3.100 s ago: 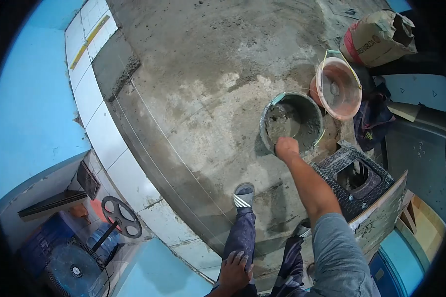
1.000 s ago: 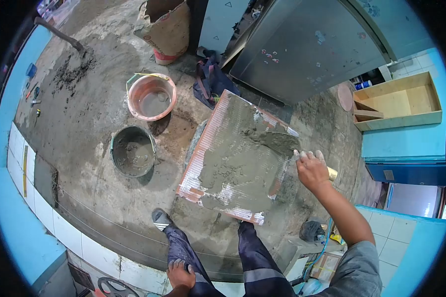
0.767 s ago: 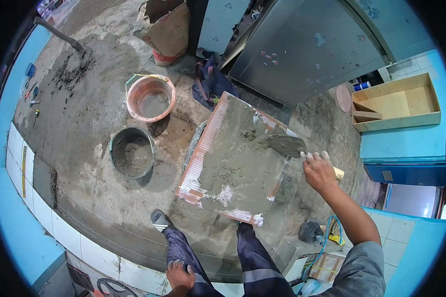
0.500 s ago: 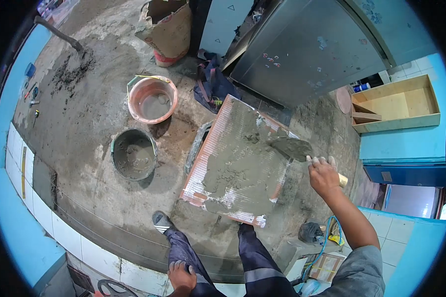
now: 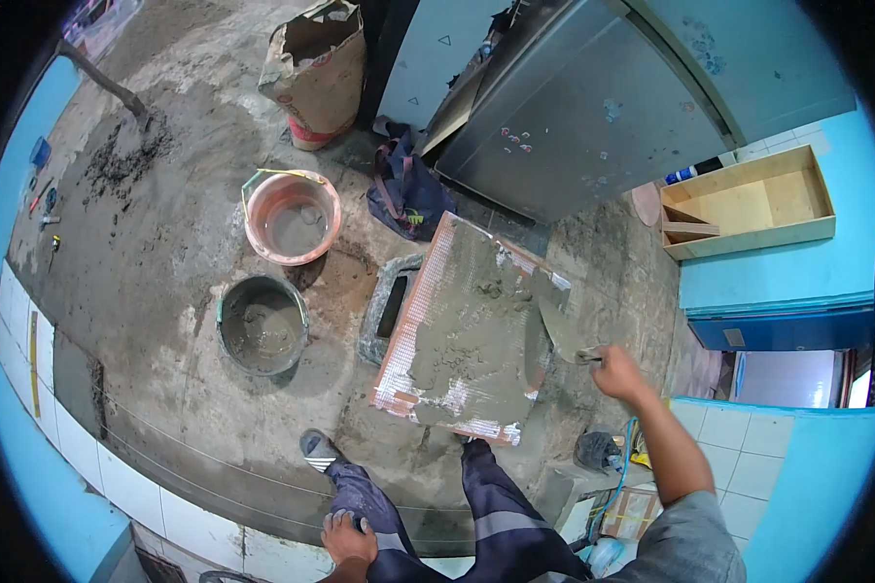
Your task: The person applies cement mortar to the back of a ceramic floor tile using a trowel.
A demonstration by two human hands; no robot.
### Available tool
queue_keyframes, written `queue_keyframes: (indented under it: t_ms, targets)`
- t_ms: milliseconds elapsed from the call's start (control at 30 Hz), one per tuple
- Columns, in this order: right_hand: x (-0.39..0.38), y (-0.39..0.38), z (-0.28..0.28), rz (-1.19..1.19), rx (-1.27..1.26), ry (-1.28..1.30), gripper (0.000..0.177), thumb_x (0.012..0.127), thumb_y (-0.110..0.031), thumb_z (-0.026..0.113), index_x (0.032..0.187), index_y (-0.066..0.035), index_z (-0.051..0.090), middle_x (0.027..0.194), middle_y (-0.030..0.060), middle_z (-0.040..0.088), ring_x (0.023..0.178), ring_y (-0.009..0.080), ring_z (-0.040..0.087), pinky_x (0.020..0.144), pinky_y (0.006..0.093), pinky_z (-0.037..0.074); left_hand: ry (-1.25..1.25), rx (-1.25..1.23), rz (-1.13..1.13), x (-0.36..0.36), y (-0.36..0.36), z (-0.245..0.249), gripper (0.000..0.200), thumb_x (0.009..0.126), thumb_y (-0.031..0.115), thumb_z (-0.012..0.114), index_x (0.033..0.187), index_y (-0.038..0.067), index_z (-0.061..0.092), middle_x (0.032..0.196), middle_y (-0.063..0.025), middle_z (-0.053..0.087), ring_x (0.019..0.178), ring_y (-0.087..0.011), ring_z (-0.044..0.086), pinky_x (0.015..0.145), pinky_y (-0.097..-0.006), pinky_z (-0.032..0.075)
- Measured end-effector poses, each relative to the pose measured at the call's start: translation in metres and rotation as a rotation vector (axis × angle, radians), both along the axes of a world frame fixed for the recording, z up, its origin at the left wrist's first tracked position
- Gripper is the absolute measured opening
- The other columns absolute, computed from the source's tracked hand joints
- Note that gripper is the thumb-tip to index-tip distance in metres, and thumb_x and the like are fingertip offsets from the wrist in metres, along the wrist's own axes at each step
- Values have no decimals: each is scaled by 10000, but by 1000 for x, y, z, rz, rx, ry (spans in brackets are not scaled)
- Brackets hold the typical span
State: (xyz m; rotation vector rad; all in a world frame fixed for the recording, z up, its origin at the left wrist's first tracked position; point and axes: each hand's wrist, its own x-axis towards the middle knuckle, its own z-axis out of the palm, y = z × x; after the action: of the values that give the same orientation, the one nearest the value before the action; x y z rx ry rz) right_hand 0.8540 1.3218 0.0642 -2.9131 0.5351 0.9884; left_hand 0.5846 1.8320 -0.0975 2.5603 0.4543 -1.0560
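My right hand (image 5: 617, 374) is closed round the handle of a trowel (image 5: 560, 330). Its grey, mortar-smeared blade is tilted at the right edge of a large tile (image 5: 391, 387). Wet grey mortar (image 5: 467, 340) covers most of the tile's upper face, with bare ribbed surface showing along the left and lower edges. My left hand (image 5: 348, 537) lies with fingers spread on my left knee; a small dark patch shows beside its fingers. Under the tile's left side, a grey mortar-stained object (image 5: 384, 316) with a dark opening sticks out.
Left of the tile stand a dark bucket (image 5: 262, 325) and an orange bucket (image 5: 292, 216). A torn paper sack (image 5: 316, 73) and a dark bag (image 5: 408, 189) sit behind. A tool handle (image 5: 102, 73) rises from loose mortar. String (image 5: 214, 464) runs above the white tile row (image 5: 126, 462).
My right hand has moved down and slightly left. The trowel blade has turned from lying flat over the mortar to tilting at the tile's right edge. The view has shifted slightly.
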Motion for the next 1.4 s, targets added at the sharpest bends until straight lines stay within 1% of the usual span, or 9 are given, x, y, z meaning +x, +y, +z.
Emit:
queue_keyframes:
  t_ms: [167, 367, 433, 467, 667, 900, 1133, 1300, 1400]
  targets:
    - [-13, 44, -41, -756, 446, -314, 410, 864, -68, 612, 1264, 3, 662, 982, 174, 725, 967, 217, 676, 831, 345, 529, 68, -58, -40, 19, 46, 1, 451, 884, 361, 626, 1233, 77, 656, 1370, -99, 589, 1382, -306, 416, 1146, -464, 300]
    - [25, 122, -152, -959, 332, -618, 281, 937, -250, 650, 984, 23, 700, 818, 136, 696, 702, 237, 645, 641, 439, 486, 98, -101, -83, 23, 81, -6, 424, 886, 347, 632, 1237, 113, 666, 1389, -56, 580, 1390, -278, 406, 1145, -460, 293]
    - [45, 163, -168, -854, 272, -682, 314, 918, -220, 642, 923, 91, 686, 787, 199, 693, 712, 303, 662, 663, 457, 488, 106, -119, -72, 24, 91, -8, 415, 886, 344, 633, 1233, 118, 667, 1391, -55, 578, 1390, -275, 406, 1145, -460, 293]
    - [64, 195, -134, -843, 305, -583, 334, 902, -226, 642, 987, 95, 685, 980, 302, 701, 982, 454, 679, 841, 486, 520, 114, -127, -65, 23, 94, -7, 412, 887, 343, 633, 1231, 120, 668, 1393, -55, 576, 1391, -273, 405, 1144, -460, 293]
    - [103, 253, -119, -444, 64, -373, 290, 846, -160, 568, 997, 37, 718, 1046, 333, 676, 1022, 473, 659, 903, 516, 522, 110, -163, -66, -1, 102, -15, 403, 893, 325, 627, 1234, 114, 664, 1399, -59, 569, 1392, -275, 402, 1151, -460, 282]
    - [-18, 195, -120, 191, -121, -227, 190, 863, -164, 540, 814, -46, 681, 837, 213, 692, 839, 396, 693, 765, 509, 554, 116, -193, -73, -20, 93, -13, 400, 895, 309, 621, 1241, 112, 662, 1396, -63, 569, 1396, -292, 395, 1155, -469, 271]
    - [-18, 160, -41, 26, -106, -197, 211, 847, -174, 593, 940, -29, 715, 953, 233, 711, 890, 416, 685, 808, 522, 546, 88, -164, -36, -33, 72, -4, 379, 900, 308, 603, 1221, 117, 664, 1386, -59, 567, 1385, -290, 401, 1139, -470, 284]
    - [78, 129, -111, 107, 96, -585, 205, 873, -191, 595, 971, -72, 731, 937, 202, 715, 921, 437, 668, 850, 527, 526, 32, -129, -20, -46, 39, -6, 365, 899, 311, 600, 1202, 121, 674, 1360, -51, 583, 1376, -278, 408, 1125, -460, 298]
    - [120, 127, -107, 202, 138, -508, 198, 881, -175, 572, 919, -68, 734, 944, 208, 712, 918, 430, 671, 846, 520, 529, 10, -104, -18, -56, 14, -6, 359, 896, 314, 602, 1189, 123, 683, 1344, -44, 595, 1363, -273, 417, 1117, -456, 304]
